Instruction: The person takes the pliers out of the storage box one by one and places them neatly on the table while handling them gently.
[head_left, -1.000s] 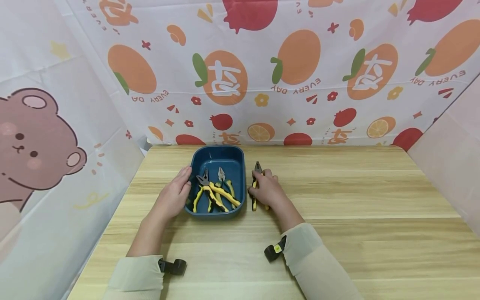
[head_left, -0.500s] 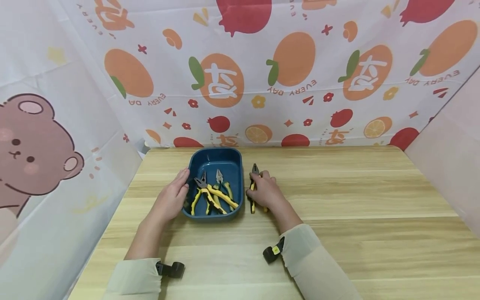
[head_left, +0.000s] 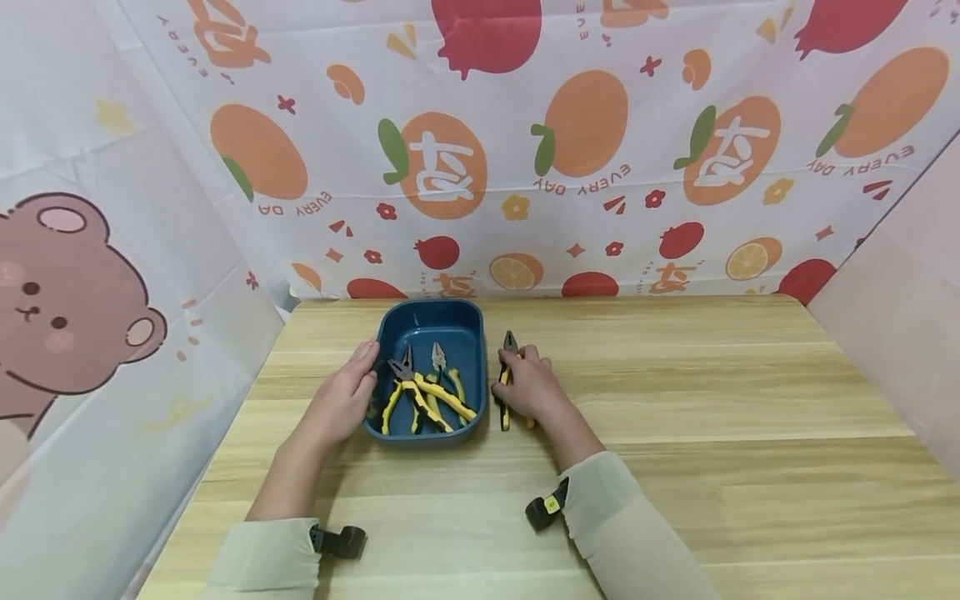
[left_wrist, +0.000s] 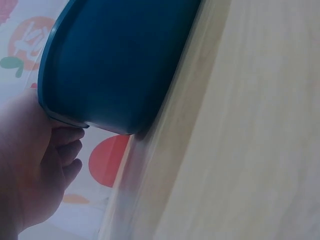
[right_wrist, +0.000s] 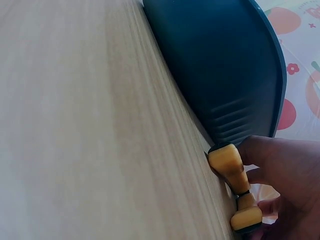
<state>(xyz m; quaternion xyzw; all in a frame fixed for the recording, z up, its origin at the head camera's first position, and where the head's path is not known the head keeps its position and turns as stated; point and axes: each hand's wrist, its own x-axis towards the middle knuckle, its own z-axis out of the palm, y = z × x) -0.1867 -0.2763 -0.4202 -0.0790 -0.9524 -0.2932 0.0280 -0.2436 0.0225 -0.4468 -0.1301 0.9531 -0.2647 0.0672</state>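
A dark blue plastic bin (head_left: 435, 321) stands on the table with three pairs of pliers inside. The top pair (head_left: 447, 395), yellow and black, lies spread across another yellow-and-black pair (head_left: 391, 408). Beside them is a pair with paler jaws and dull yellow handles (head_left: 456, 382). Along the bin's left wall rests my left hand (head_left: 341, 400), fingers extended at the rim. My right hand (head_left: 534, 390) grips a fourth, yellow-and-black pair of pliers (head_left: 510, 342) just right of the bin, its dark nose pointing away. The ends of its handles (right_wrist: 246, 218) show in the right wrist view.
The wooden table (head_left: 697, 400) runs up to a white fruit-print curtain (head_left: 570, 208) at the back. A side curtain with a bear print (head_left: 75, 308) hangs at the left. Each sleeve carries a small black wrist camera (head_left: 341, 542).
The head view has shifted slightly. Both hands, the bin and the pliers keep the same places relative to each other.
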